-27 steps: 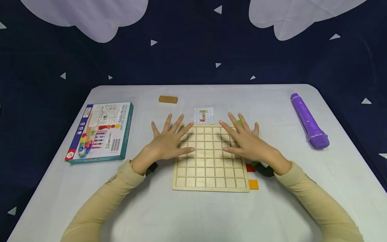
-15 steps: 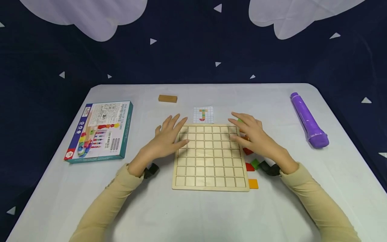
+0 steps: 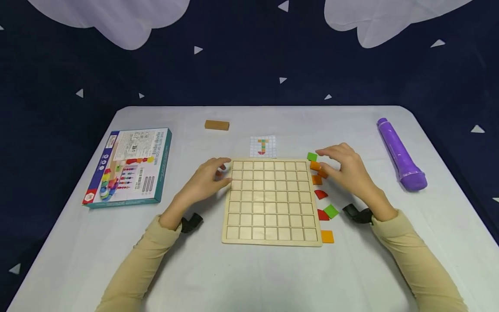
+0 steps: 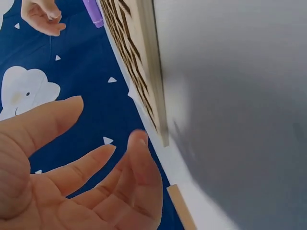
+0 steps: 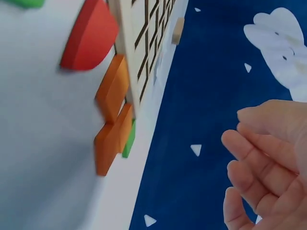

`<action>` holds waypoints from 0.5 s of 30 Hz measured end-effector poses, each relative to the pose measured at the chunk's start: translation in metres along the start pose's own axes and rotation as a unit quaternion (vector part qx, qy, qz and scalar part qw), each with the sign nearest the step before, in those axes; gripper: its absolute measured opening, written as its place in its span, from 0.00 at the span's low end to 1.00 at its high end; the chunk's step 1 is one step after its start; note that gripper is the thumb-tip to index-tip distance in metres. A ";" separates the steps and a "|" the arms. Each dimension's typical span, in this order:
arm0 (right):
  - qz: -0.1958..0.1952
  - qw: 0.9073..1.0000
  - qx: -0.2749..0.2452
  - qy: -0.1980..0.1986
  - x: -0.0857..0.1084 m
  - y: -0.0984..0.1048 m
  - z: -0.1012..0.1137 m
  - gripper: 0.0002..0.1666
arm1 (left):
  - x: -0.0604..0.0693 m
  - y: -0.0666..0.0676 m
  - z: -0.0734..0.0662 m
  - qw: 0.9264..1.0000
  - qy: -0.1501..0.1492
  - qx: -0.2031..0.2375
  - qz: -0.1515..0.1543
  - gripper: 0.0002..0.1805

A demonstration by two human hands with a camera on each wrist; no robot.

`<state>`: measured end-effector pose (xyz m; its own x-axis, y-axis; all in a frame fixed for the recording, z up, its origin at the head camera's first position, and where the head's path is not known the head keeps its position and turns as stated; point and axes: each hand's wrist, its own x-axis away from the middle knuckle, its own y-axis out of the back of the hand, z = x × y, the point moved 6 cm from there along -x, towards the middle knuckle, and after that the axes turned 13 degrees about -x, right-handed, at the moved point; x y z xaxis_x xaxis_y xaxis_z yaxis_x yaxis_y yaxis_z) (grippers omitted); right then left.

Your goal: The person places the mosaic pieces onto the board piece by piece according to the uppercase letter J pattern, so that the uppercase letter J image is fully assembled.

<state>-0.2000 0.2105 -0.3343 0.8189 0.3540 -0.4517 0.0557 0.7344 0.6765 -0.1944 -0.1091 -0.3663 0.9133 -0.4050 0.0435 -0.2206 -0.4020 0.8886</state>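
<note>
Flanking a wooden grid board [image 3: 269, 197] on a white-covered bench [image 3: 241, 277] with a loosely relaxed left hand [image 3: 203, 180] and an equally relaxed right hand [image 3: 348, 168], the latter close to coloured tiles [image 3: 321, 194] scattered along the board's right edge, before a navy backdrop [image 3: 234, 73] patterned with pale clouds [image 3: 117, 17] and triangles [image 3: 198, 50].

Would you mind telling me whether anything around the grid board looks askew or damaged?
No damage shows. The lower green square, right of the grid board beside the lower red piece, lies askew: its edges are angled to the board's side.
</note>
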 end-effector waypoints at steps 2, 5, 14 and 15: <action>-0.003 1.000 0.013 -0.009 0.002 0.003 -0.005 0.16 | -0.001 -0.003 0.003 1.000 -0.002 0.007 0.009 0.30; -0.008 0.999 0.034 -0.022 0.004 0.007 -0.012 0.14 | -0.001 -0.009 0.005 0.999 -0.006 0.025 0.029 0.30; 0.063 0.991 0.044 -0.106 0.008 0.001 -0.034 0.13 | 0.001 -0.013 0.015 0.997 0.003 0.061 0.057 0.29; 0.070 0.990 0.044 -0.111 0.009 -0.001 -0.036 0.13 | 0.002 -0.013 0.016 0.996 0.005 0.065 0.057 0.29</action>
<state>-0.2132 0.2334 -0.3597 0.9268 0.3060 -0.2176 -0.0260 0.6306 0.7756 -0.1955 -0.1174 -0.3845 0.8826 -0.4467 0.1462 -0.3657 -0.4572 0.8107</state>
